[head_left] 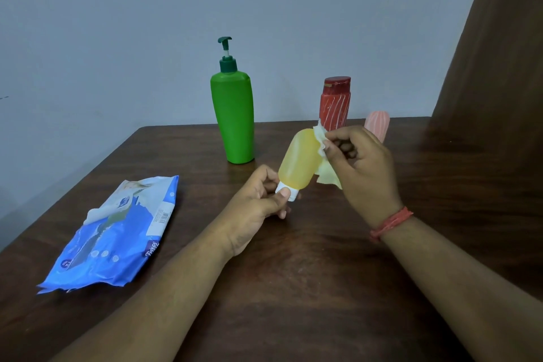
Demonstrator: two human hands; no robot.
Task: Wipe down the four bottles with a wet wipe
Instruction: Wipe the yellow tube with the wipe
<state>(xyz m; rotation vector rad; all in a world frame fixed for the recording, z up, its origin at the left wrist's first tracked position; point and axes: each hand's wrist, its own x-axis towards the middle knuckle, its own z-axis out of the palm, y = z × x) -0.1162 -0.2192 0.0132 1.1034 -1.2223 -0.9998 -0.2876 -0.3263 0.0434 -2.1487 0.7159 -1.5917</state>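
My left hand (258, 203) pinches the white cap of a small yellow bottle (298, 160), held above the table with its cap end down and toward me. My right hand (364, 167) grips a pale wet wipe (323, 156) pressed against the bottle's right side. A tall green pump bottle (233, 117) stands upright behind them. To its right stands a red striped bottle (335, 103) with a dark red cap. A pink ribbed bottle (377, 123) stands beside it, partly hidden by my right hand.
A blue pack of wet wipes (117, 232) lies flat on the dark wooden table (293, 273) at the left, its flap peeled open. A brown curtain (493, 67) hangs at the right edge. A grey wall backs the table.
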